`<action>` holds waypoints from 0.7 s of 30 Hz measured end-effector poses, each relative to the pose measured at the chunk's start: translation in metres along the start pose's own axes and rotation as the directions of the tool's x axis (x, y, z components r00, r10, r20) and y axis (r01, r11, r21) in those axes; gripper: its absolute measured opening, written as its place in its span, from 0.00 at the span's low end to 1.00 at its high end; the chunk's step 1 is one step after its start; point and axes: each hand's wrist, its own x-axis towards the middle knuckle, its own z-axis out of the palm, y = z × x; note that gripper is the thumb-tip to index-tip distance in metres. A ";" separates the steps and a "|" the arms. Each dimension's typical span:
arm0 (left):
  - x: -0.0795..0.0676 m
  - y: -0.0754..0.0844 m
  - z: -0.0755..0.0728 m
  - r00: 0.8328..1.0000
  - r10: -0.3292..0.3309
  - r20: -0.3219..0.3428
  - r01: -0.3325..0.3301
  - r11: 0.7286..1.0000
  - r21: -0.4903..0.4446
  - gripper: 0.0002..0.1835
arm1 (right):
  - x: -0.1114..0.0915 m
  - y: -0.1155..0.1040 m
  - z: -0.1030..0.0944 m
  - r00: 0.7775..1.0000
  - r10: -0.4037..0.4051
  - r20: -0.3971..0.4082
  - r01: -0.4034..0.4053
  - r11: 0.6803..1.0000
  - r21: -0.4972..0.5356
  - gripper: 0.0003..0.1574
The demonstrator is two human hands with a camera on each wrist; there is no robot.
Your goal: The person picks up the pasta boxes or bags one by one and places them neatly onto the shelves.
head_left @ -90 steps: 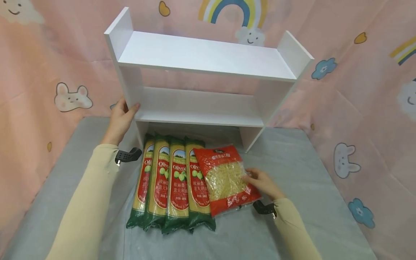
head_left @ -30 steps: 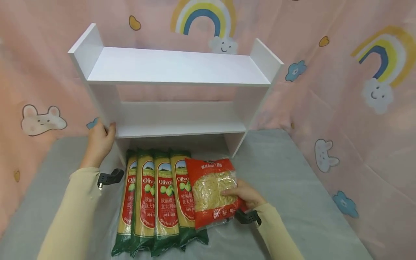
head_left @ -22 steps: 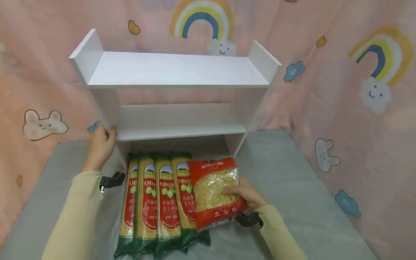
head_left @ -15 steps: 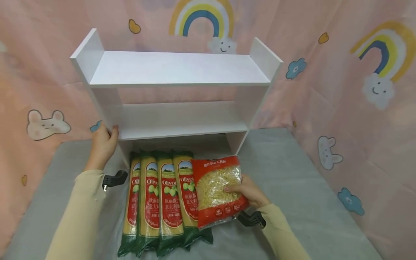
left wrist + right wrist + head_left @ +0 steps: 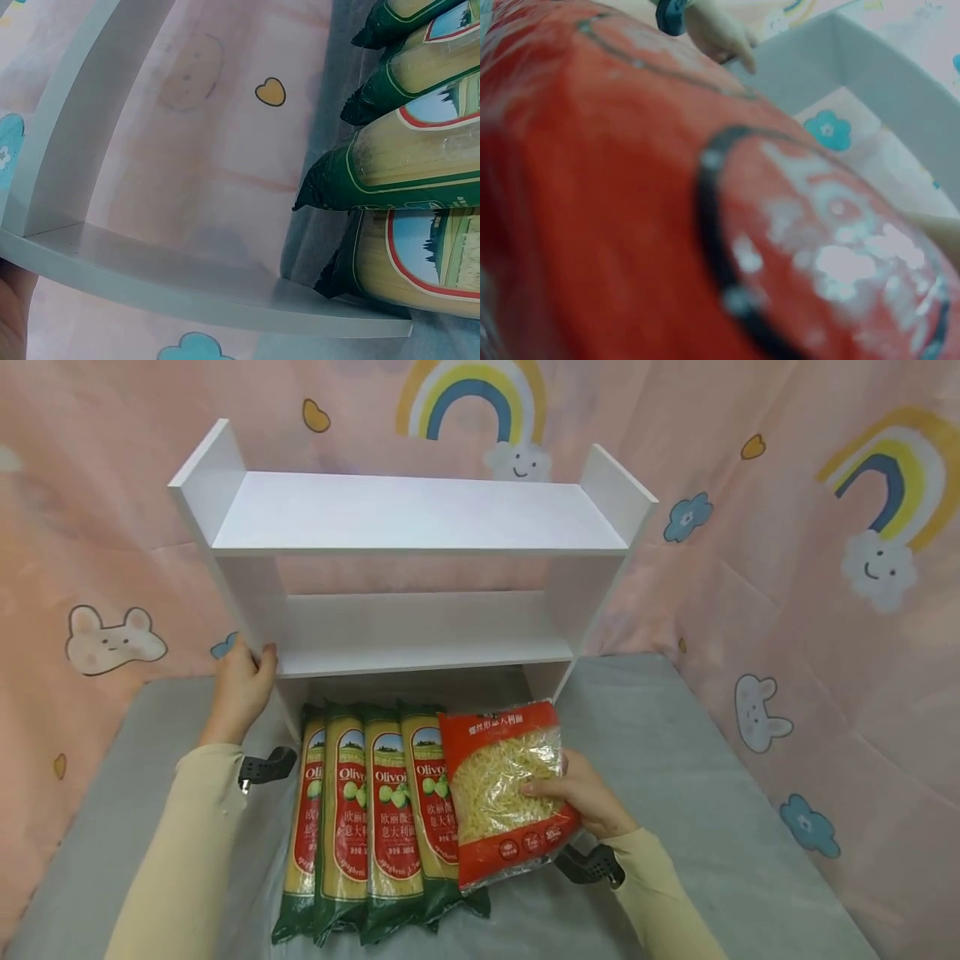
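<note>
While three seconds ago the bag (image 5: 495,789) lay flat with the right hand (image 5: 588,793) at its edge, that hand now grasps it, thumb across the clear front and the other fingers mostly hidden behind. The bag is tipped up and seems lifted from the table (image 5: 697,793), so I judge the picking up to be largely done. It is in front of the shelf (image 5: 420,514), overlapping the edge of the rightmost of four packs (image 5: 393,835); whether they touch, I cannot tell. The left hand (image 5: 240,689) has stayed clasped on the shelf's left side, thumb over the front edge.

Only the left wrist view shows the packs' green top ends close up; the right wrist view is mostly blurred red bag with a ringed mark (image 5: 832,240), which is tiny from the head
</note>
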 end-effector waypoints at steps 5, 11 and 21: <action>0.001 -0.002 0.000 1.000 -0.008 0.008 0.008 1.000 0.004 0.14 | -0.002 -0.012 0.004 0.999 -0.032 -0.006 0.032 0.999 -0.008 0.32; 0.005 -0.002 0.005 1.000 0.010 0.021 -0.010 1.000 -0.026 0.11 | -0.003 -0.027 0.005 0.998 -0.063 -0.018 0.063 0.998 -0.018 0.32; 0.004 -0.004 0.002 1.000 0.004 -0.002 -0.004 0.999 -0.037 0.13 | -0.004 -0.057 0.013 0.991 -0.134 -0.002 0.134 0.991 -0.019 0.31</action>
